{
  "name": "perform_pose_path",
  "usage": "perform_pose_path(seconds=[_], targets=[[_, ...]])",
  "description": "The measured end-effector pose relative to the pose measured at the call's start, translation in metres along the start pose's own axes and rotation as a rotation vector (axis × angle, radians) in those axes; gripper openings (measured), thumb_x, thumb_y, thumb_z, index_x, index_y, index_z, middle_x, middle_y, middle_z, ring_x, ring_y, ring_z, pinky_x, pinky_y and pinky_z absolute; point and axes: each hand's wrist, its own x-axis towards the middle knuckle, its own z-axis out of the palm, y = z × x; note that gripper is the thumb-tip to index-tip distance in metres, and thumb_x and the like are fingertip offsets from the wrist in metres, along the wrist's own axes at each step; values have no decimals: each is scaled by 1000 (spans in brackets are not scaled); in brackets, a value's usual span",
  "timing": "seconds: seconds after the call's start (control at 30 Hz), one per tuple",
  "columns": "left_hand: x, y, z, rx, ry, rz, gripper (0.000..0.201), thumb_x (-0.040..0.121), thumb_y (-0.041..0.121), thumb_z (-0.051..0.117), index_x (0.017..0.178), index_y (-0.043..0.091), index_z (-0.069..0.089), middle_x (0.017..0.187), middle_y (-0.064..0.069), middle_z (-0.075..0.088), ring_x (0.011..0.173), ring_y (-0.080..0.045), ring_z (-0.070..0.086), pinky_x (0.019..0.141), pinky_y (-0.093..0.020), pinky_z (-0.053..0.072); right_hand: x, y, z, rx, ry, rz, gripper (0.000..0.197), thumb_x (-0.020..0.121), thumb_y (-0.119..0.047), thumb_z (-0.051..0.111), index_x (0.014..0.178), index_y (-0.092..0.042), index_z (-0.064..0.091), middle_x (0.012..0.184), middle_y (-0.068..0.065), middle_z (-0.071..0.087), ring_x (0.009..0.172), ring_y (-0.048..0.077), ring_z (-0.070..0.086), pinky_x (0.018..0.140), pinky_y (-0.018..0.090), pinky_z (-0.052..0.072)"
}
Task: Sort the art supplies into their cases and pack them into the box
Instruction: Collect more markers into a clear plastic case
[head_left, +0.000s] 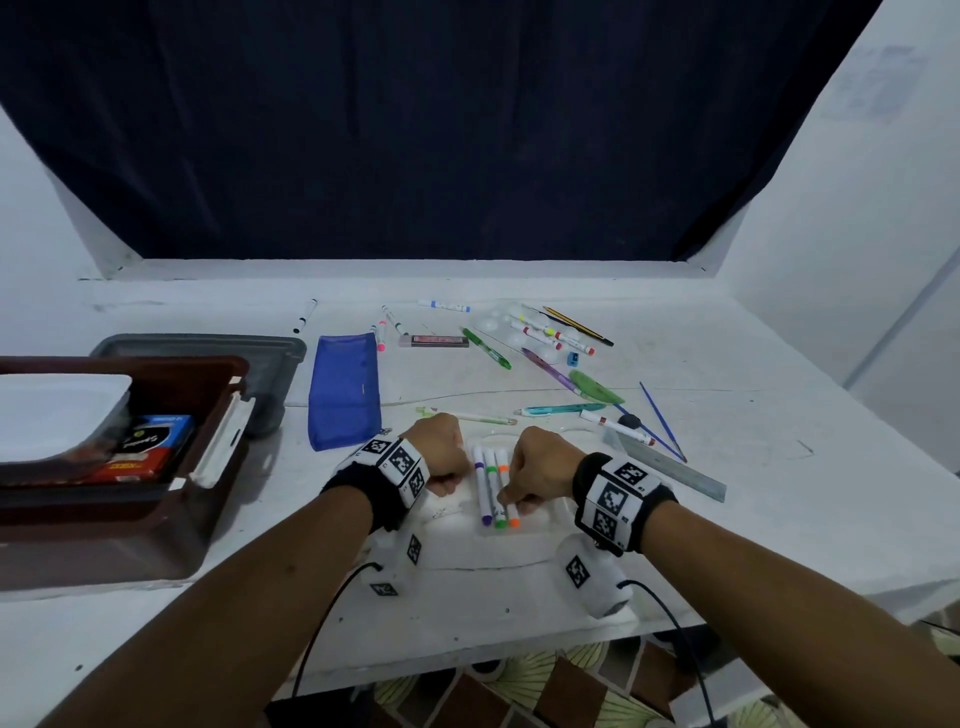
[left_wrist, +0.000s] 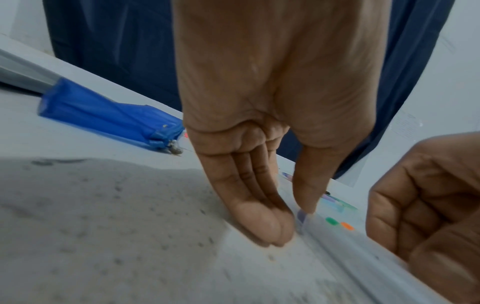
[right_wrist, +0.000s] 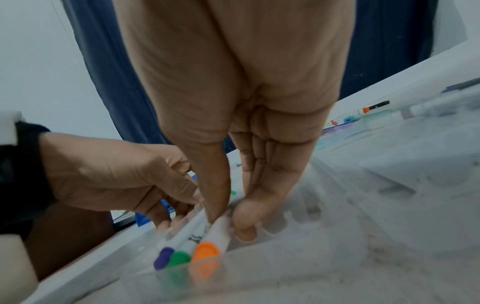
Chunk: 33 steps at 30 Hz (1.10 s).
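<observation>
A clear plastic marker case (head_left: 543, 522) lies near the table's front edge with a purple marker (head_left: 482, 488), a green marker (head_left: 493, 491) and an orange marker (head_left: 506, 488) side by side in it. My left hand (head_left: 465, 475) is at the case's left side, and its thumb and fingers (left_wrist: 272, 228) pinch the purple marker (left_wrist: 301, 218) near the top. My right hand (head_left: 511, 501) pinches the orange marker (right_wrist: 207, 253) between thumb and fingers (right_wrist: 245, 228). A blue mesh pouch (head_left: 343, 395) lies to the left. The brown box (head_left: 197, 519) stands at far left.
Inside the box are a white tub (head_left: 57, 410) and small packs. A grey lid (head_left: 280, 358) lies behind it. Several loose markers, pens, a pencil (head_left: 576, 325), an eraser (head_left: 436, 341), brushes and a steel ruler (head_left: 670, 467) are scattered across the back and right.
</observation>
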Motion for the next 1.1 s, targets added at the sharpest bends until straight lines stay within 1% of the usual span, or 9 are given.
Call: perform_pose_path(seconds=[0.1,0.2,0.33,0.57,0.67,0.73,0.8,0.97,1.1], targets=[[1,-6,-8,-42,-22,-34,20,82,-4,67,79,5,49,63,-19,63,49,-26,58,50,-33,51,3,-4,0,-1,-19,-48,23,79,-21,79,78,2,74,66,7,71,49,7,58,68,26,54],[1,-12,-17,-96,-27,-62,29,81,-7,68,79,9,44,60,-19,60,46,-24,52,46,-31,45,7,-9,-2,38,-43,-89,24,84,-18,75,83,6,73,74,12,72,57,14,64,71,30,57],[-2,-17,-36,-169,-6,-80,16,86,4,69,76,2,57,66,-20,60,49,-24,51,46,-27,45,13,-20,-16,96,-55,-128,26,88,-19,70,83,6,71,84,21,74,69,28,71,71,38,62],[16,-18,-70,-211,260,-38,17,87,4,62,70,2,60,61,-18,63,46,-25,57,44,-26,49,40,-45,-46,130,66,-204,19,90,-17,67,86,1,70,77,11,73,57,17,68,52,25,54],[35,-17,-89,-105,369,-41,16,82,4,58,68,5,65,64,-9,65,48,-14,59,47,-23,51,65,-56,-66,133,115,-238,16,91,-15,65,82,-2,70,76,9,72,57,15,67,52,24,54],[54,-16,-104,-49,446,-60,18,83,8,54,76,0,68,74,-12,69,67,-22,68,62,-31,56,87,-63,-82,131,146,-251,16,90,-13,64,80,-3,69,77,9,72,58,16,67,51,24,54],[75,-16,-119,-16,523,-81,21,86,13,52,75,-1,65,73,-14,65,76,-30,67,64,-31,51,113,-67,-100,123,168,-258,16,89,-12,63,81,-1,69,77,10,71,61,18,67,51,25,54],[132,-12,-157,44,615,-143,21,85,11,56,82,4,75,84,-9,73,82,-25,69,69,-29,57,198,-73,-138,82,208,-251,18,83,-8,60,69,1,67,80,16,72,62,20,63,62,35,57],[179,-10,-181,113,629,-178,19,83,8,57,88,7,74,93,-10,73,87,-27,69,71,-30,57,271,-76,-155,33,223,-212,27,84,-10,61,95,14,65,101,25,70,86,31,67,71,39,55]])
